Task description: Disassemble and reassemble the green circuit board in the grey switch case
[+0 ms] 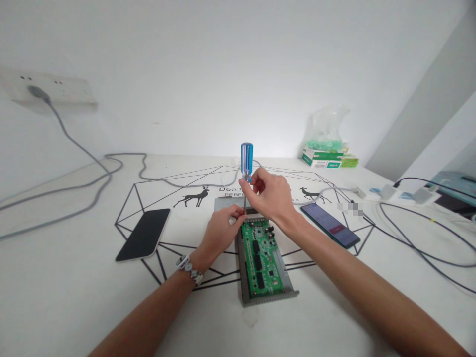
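A screwdriver [247, 157] with a clear blue handle stands upright, its thin shaft pointing down. My right hand [269, 193] pinches the lower end of that handle between thumb and fingers. Beneath it lies a green circuit board [265, 263] in a grey metal casing [243, 282], with black chips and small parts on top. My left hand [221, 230] is closed at the far left part of the board, thumb and forefinger together beside the shaft's lower end. What these fingertips hold, if anything, is too small to tell. The screwdriver's tip is hidden there.
A dark-screened phone [146, 234] lies left of the casing, and a phone with a lit screen [330, 225] lies right. Grey cable [167, 184] runs along the back. Green-white boxes [323, 157] stand back right, near a power strip [394, 193] and black cables [405, 238].
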Motion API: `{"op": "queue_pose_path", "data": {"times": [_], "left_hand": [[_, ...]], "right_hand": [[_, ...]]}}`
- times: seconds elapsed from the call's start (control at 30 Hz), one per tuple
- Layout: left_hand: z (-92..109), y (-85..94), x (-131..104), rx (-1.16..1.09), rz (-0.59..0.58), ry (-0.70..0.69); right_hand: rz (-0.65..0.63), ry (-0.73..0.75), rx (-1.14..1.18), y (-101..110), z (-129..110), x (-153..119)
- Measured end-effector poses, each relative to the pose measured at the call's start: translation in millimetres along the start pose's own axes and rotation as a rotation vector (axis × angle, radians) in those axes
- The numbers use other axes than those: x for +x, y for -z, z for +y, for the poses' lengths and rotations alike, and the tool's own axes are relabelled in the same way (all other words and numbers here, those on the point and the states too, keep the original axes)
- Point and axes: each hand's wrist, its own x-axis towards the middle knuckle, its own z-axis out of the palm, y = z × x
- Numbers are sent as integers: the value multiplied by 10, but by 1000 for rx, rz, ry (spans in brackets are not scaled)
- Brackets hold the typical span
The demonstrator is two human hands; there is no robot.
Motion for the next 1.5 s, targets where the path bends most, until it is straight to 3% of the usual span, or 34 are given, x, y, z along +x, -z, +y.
{"op": "queue_pose_path", "data": {"times": [0.43,0.73,1.0,1.13,1.33,1.4,1.5], "left_hand": [[2,-15,0,16,16,-13],[-7,-35,4,-36,12,-4],[46,-23,17,-126,-1,-49],[75,-33,19,-230,-12,-87],[102,-38,13,-396,-47,-26],[120,-29,12,-410,-37,-20],[129,-20,12,-389,-20,-28]], "right_hand": [[70,-17,-210,-10,-28,51],[40,31,-111,-30,15,69],[-94,86,199,-1,159,109],[-221,137,375,63,239,155],[-421,135,453,163,315,225],[-406,115,406,176,284,210],[-233,47,221,161,181,142]]}}
